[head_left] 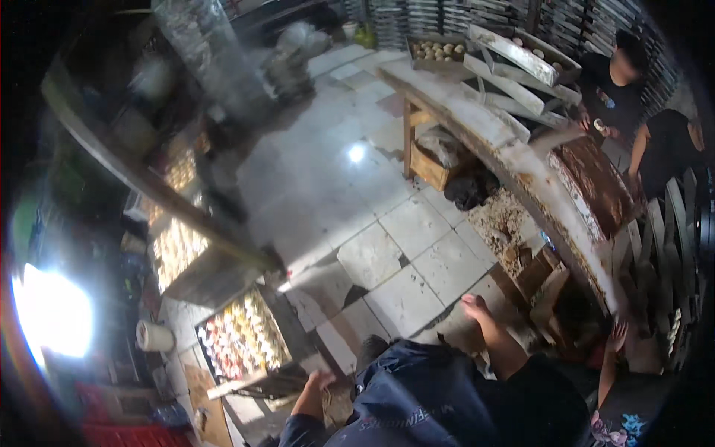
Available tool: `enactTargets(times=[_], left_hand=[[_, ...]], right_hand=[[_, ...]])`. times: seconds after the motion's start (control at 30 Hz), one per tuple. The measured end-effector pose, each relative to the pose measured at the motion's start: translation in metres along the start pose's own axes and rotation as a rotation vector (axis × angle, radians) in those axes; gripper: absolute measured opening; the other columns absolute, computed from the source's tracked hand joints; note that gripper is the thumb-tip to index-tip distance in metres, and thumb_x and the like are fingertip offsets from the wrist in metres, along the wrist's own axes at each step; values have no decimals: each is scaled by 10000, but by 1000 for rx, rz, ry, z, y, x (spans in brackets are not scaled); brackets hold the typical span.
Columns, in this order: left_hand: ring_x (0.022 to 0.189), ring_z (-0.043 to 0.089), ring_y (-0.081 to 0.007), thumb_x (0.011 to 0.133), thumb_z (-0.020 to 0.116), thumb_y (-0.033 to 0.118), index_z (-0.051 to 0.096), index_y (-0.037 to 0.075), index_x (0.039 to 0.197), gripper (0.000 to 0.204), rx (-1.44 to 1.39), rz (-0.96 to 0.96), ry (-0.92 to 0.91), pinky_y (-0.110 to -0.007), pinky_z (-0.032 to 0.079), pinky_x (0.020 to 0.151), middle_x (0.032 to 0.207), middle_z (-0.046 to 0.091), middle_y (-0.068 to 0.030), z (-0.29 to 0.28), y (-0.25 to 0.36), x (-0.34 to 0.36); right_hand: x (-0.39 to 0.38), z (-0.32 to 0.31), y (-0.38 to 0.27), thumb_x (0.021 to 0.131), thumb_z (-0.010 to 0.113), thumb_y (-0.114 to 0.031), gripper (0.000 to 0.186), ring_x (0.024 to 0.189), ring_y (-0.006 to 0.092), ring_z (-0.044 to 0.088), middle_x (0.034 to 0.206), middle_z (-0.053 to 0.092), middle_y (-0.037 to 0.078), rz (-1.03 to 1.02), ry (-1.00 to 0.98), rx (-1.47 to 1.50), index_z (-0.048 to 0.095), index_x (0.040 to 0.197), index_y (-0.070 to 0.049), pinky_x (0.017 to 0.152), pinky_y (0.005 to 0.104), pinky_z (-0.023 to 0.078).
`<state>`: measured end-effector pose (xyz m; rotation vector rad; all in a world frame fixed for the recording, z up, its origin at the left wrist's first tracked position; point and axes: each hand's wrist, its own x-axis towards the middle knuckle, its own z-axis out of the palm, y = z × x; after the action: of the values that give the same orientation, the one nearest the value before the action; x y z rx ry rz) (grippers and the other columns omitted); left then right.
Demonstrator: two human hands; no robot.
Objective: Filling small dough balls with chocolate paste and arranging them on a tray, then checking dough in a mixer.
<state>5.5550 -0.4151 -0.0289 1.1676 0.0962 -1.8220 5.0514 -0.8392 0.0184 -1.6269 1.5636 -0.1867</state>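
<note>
My left hand (320,379) is low in the view, beside the near end of a tray (277,328) filled with rows of pale, red and yellow pieces. Blur hides how its fingers lie, and nothing shows in it. My right hand (477,306) hangs above the tiled floor (393,289), fingers loosely bent and apart, with no object visible in it. It is clear of the long, flour-dusted table (521,165) on the right.
Stacked wooden trays (514,56) and a box of round dough pieces (438,51) stand far right. Two people are beyond the table; another person's hand (617,339) touches its near end. More filled trays (179,242) and a white bucket (154,336) stand left. Debris (500,223) lies under the table.
</note>
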Motion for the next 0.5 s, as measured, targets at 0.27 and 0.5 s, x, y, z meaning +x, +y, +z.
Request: enactTargets(times=[0.27, 0.5], left_hand=[[624, 515, -193, 886, 460, 490, 591, 103, 1070, 447, 413, -339, 362, -371, 470, 598, 849, 580, -91, -39, 148, 4], [628, 585, -191, 810, 670, 383, 527, 80, 1098, 442, 779, -295, 777, -380, 510, 524, 769, 603, -71, 26, 421, 188]], right_hand=[[229, -33, -299, 797, 687, -173, 369, 645, 221, 627, 978, 563, 156, -523, 333, 11, 576, 1130, -57, 563, 328, 513], [333, -89, -480, 817, 666, -210, 414, 944, 255, 592, 1117, 466, 152, -545, 161, -200, 515, 1173, -61, 808, 391, 482]])
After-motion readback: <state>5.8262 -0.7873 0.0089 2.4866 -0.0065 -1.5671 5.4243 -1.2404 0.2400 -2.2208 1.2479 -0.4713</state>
